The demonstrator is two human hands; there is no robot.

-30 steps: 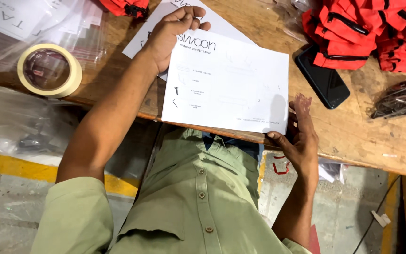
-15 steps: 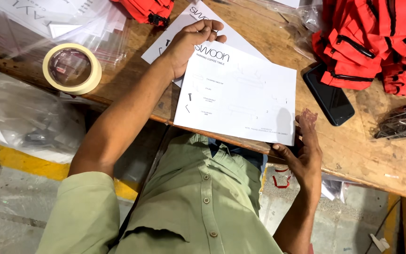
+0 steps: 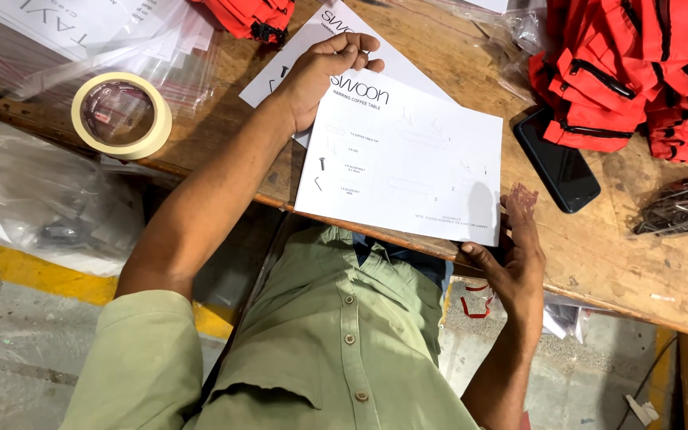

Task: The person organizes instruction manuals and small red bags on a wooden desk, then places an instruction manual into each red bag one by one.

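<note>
Clear plastic bags (image 3: 121,40) holding white printed sheets lie far left, a roll of cream tape (image 3: 121,115) beside them, red fabric items (image 3: 639,72) far right. The white instruction sheet (image 3: 416,159) lies flat at the table's (image 3: 615,263) near edge. Left hand (image 3: 324,76) presses its far corner, fingers curled; right hand (image 3: 515,255) pinches its near right corner.
</note>
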